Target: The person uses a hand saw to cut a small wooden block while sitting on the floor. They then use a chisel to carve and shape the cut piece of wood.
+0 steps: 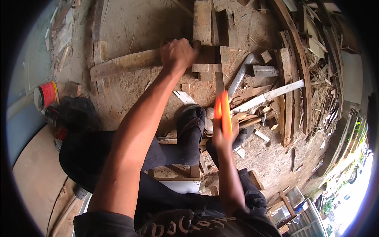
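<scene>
My left hand (177, 54) is closed over a wooden board (128, 64) that lies crosswise in front of me, its fingers bent around the board's edge. My right hand (226, 132) grips the bright orange handle of a handsaw (225, 110). The saw's blade points away from me and meets the board close to its right end. Motion smears the handle and right hand slightly. Under and behind the board runs a thicker timber (202, 23), partly covered by it.
Timber offcuts and a white-painted strip (268, 96) lie right of my feet, near a hammer (258, 119). Long planks (290, 91) line the right side. A red can (48, 94) stands at the left. Wood scraps litter the dirt floor.
</scene>
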Action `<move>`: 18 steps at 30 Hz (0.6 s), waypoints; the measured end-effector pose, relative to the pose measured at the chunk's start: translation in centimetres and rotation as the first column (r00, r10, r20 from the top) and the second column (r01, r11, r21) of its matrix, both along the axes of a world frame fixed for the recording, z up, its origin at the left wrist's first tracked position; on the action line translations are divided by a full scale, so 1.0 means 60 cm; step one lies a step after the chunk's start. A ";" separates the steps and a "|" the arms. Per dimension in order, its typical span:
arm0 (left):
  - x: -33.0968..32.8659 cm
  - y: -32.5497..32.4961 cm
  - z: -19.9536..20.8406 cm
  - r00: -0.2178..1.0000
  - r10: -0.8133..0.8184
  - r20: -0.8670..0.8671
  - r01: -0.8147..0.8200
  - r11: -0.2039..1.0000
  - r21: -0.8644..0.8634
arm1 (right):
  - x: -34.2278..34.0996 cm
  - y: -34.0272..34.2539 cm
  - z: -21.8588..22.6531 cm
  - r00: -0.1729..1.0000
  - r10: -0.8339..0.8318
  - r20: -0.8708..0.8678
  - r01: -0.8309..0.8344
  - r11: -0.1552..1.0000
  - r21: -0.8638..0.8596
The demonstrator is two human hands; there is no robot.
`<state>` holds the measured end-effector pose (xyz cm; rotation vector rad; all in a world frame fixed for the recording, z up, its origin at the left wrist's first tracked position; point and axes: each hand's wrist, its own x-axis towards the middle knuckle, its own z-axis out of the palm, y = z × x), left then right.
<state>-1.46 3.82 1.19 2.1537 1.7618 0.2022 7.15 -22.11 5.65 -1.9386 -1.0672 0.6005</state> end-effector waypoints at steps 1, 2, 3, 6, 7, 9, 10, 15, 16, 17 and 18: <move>0.004 0.001 0.005 1.000 -0.022 0.017 0.022 0.999 -0.039 | 0.008 0.073 -0.004 0.997 0.033 -0.066 -0.030 0.998 0.058; 0.006 0.010 0.002 0.999 -0.036 0.029 0.038 0.996 -0.075 | 0.006 0.125 -0.005 0.986 -0.069 -0.151 0.074 0.997 0.026; 0.004 0.004 -0.001 0.998 -0.046 0.039 0.050 0.990 -0.131 | 0.007 0.141 -0.007 0.982 -0.092 -0.165 0.097 0.995 0.022; -0.004 0.005 0.009 1.000 0.000 -0.015 -0.002 0.994 -0.109 | -0.023 -0.013 -0.005 0.999 0.029 0.040 -0.030 0.999 0.020; -0.004 0.006 0.008 0.997 0.030 -0.069 -0.036 0.995 -0.090 | -0.035 -0.090 0.016 0.995 0.065 0.077 -0.060 0.996 -0.064; -0.006 0.009 0.016 0.995 0.069 -0.073 -0.079 0.986 -0.149 | -0.040 -0.200 0.040 0.971 0.145 0.192 -0.107 0.975 -0.192; 0.013 0.011 0.028 0.997 0.050 -0.059 -0.061 0.979 -0.197 | -0.043 -0.231 0.046 0.948 0.158 0.277 -0.088 0.965 -0.246; 0.003 0.003 0.021 0.991 -0.033 -0.127 0.014 0.990 -0.143 | 0.027 0.118 0.016 0.985 0.084 -0.147 -0.084 0.996 0.011; 0.014 0.008 0.022 0.990 -0.038 -0.136 0.021 0.991 -0.130 | 0.017 0.155 0.016 0.981 0.018 -0.193 -0.020 1.000 -0.010; 0.010 0.006 0.016 0.990 -0.028 -0.138 0.009 0.990 -0.140 | 0.013 0.164 0.020 0.972 -0.034 -0.233 0.022 0.998 -0.057; 0.008 0.004 0.009 0.990 -0.019 -0.140 -0.002 0.988 -0.153 | 0.021 0.130 0.012 0.971 0.040 -0.234 -0.051 0.998 -0.041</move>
